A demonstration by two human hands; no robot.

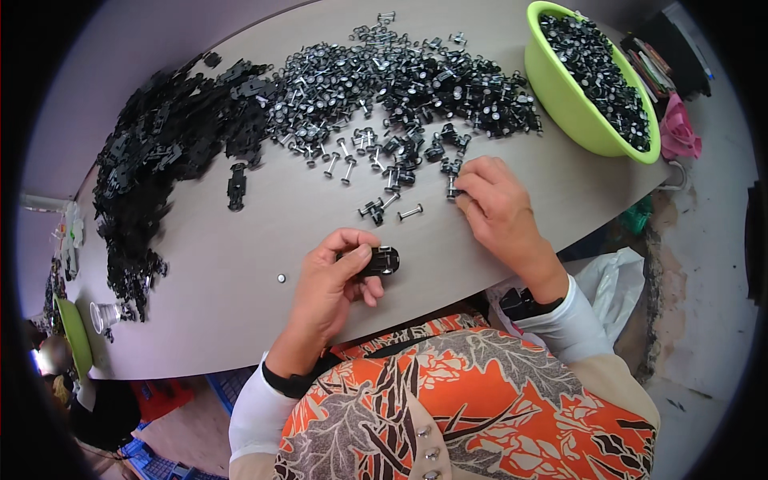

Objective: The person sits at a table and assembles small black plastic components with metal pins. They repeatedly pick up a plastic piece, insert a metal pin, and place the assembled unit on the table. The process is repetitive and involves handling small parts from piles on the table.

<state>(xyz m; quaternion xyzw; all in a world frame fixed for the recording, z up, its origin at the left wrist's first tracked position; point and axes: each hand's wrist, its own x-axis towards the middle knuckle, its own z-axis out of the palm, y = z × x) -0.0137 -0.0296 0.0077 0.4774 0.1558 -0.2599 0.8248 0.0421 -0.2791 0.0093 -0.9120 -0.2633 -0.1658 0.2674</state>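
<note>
My left hand (pixel 332 276) pinches a black plastic toy car chassis (pixel 382 261) between thumb and fingers, above the near part of the table. A short metal piece shows across the chassis. To the right, my right hand (pixel 500 204) has its thumb and forefinger closed at a small wheel axle (pixel 451 193) with black wheels. More axles lie close by, among them a single wheel axle (pixel 410 213) between the two hands. A large heap of wheel axles (pixel 344 88) spreads over the far middle of the table.
Black chassis parts (pixel 160 144) are heaped along the left, with one loose chassis (pixel 237 187) nearer. A green basin (pixel 560 104) full of axles stands far right. A small round piece (pixel 281 278) and a clear plastic cup (pixel 104 316) lie on the table (pixel 216 320).
</note>
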